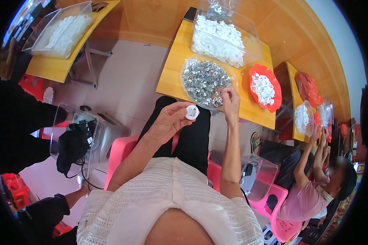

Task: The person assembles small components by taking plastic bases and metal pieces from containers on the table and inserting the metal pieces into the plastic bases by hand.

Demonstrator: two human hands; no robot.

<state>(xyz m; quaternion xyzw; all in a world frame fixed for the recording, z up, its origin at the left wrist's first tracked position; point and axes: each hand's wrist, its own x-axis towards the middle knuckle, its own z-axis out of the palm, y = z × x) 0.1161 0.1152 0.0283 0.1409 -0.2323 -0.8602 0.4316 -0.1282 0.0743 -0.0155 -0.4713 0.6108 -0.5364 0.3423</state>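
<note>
Three benches: one centre (173, 73), one upper left (49, 67), one right (292, 77). Two clear rectangular tubs of white parts: one on the centre bench (249, 38), one on the upper-left bench (41, 34). One clear round dish of small metal pieces (184, 65), too many to count. Two red dishes: one holding white parts (274, 81), one on the right bench (308, 87). One further clear bowl of white parts (302, 118). One white round part (192, 112), pinched in the left hand (169, 120); the right hand (230, 98) pinches at the metal pieces. Two pink chairs (120, 149) (280, 228).
</note>
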